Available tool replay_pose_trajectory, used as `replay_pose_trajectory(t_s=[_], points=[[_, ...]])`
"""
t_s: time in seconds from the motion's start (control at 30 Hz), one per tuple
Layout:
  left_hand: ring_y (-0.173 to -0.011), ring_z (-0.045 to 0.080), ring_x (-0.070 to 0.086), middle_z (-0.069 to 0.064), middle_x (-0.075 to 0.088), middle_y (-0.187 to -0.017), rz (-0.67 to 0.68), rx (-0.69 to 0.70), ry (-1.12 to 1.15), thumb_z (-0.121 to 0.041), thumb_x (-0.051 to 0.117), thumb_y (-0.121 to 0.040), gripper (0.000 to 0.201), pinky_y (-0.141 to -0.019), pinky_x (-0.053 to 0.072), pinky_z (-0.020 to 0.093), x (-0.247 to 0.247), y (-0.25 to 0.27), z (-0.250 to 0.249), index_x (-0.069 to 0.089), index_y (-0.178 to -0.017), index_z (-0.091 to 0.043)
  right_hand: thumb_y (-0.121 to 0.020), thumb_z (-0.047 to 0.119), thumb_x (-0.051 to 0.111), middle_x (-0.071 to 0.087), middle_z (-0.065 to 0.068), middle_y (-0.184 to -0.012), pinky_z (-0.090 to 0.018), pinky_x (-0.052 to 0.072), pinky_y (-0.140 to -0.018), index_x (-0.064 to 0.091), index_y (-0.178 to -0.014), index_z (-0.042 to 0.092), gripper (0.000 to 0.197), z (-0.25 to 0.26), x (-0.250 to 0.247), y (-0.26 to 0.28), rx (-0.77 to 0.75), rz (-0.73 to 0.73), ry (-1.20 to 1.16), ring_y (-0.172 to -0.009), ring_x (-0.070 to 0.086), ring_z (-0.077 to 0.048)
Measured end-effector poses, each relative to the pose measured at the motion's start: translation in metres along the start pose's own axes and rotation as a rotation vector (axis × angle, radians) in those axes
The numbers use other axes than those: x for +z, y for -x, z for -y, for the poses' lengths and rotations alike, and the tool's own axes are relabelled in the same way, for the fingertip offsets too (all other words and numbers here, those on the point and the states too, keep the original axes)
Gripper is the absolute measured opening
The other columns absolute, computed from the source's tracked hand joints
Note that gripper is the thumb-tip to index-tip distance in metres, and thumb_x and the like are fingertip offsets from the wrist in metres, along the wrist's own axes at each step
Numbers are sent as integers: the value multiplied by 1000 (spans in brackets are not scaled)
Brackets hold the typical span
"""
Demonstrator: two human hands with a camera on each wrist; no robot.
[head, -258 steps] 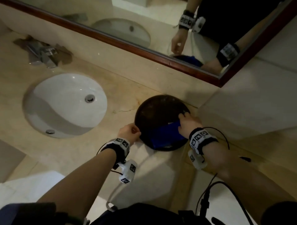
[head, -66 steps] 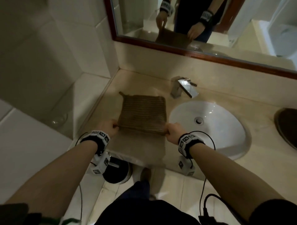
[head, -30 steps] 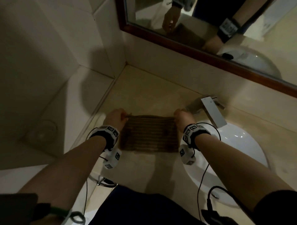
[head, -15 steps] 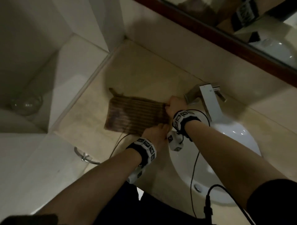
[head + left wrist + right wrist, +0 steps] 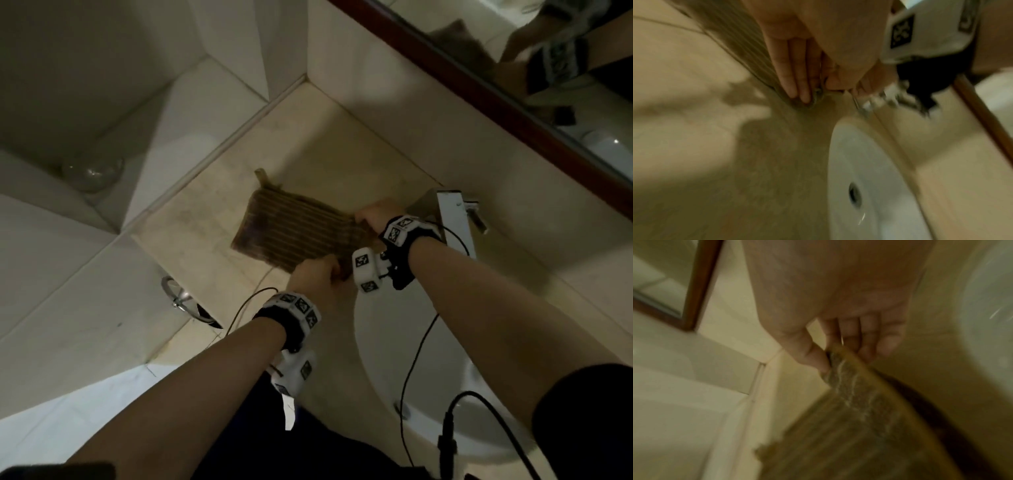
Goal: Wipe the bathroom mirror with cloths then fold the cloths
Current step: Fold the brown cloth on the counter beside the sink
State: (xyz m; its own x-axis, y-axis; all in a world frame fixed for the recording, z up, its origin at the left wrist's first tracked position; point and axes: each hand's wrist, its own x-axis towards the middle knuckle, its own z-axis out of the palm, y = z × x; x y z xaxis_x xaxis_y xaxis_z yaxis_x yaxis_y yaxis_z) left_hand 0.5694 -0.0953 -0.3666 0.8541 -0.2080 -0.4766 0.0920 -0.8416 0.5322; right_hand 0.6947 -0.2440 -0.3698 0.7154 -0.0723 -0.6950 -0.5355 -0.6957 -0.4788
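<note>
From the head view, a brown ribbed rectangular cloth (image 5: 294,233) is seen flat on the beige stone counter (image 5: 191,240), its long axis stretching away from both grips toward the wall corner. The near corner is pinched by the left hand (image 5: 317,275), the far corner by the right hand (image 5: 375,214). At the left wrist, fingers (image 5: 795,78) are curled on the hem. At the right wrist, the corner is nipped between thumb and fingers (image 5: 863,344).

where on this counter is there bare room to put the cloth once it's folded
Bare counter lies between the brown cloth and the wall corner, and left of it. Crowded: both hands, faucet and sink.
</note>
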Motion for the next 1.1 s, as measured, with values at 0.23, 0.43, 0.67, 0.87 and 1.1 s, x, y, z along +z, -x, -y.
replay_pose_trajectory(t_s=[0.23,0.43,0.67,0.87,1.1], points=[[-65,22,62,0,65,-67,-270,-307,469,-29,57,-74,7,-60,54,36,-65,9,70,59,-75,-22,-80,19,73,68,-15,-85,-42,56,-80,65,-74,5,17,99,35,5,-34,44,-189,-78,65,-29],[-73,27,62,4,66,-81,-285,-430,333,-27,54,-81,10,-67,55,36,-96,5,140,60,-88,-25,-86,14,67,68,-9,-80,-35,58,-66,64,-85,10,5,143,84,9,-144,33,-245,-70,65,-22],[-82,29,60,1,59,-100,-405,-392,216,-35,46,-88,13,-73,52,39,-94,12,146,53,-95,-26,-81,14,64,70,-12,-95,-47,57,-83,59,-72,24,14,127,82,-3,-132,-75,-82,-86,66,-30],[-83,24,56,3,54,-100,-193,6,0,-34,54,-91,19,-70,44,33,-61,6,102,53,-99,-17,-90,24,61,62,-9,-97,-31,47,-74,64,-94,11,14,96,60,-2,-118,-94,281,-94,61,-29],[-93,32,55,12,46,-116,-91,-103,-204,-26,48,-94,31,-67,39,35,-21,-3,73,42,-120,-11,-92,38,61,65,-10,-94,-25,41,-66,65,-106,8,34,69,72,-8,-149,-73,382,-94,63,-30]])
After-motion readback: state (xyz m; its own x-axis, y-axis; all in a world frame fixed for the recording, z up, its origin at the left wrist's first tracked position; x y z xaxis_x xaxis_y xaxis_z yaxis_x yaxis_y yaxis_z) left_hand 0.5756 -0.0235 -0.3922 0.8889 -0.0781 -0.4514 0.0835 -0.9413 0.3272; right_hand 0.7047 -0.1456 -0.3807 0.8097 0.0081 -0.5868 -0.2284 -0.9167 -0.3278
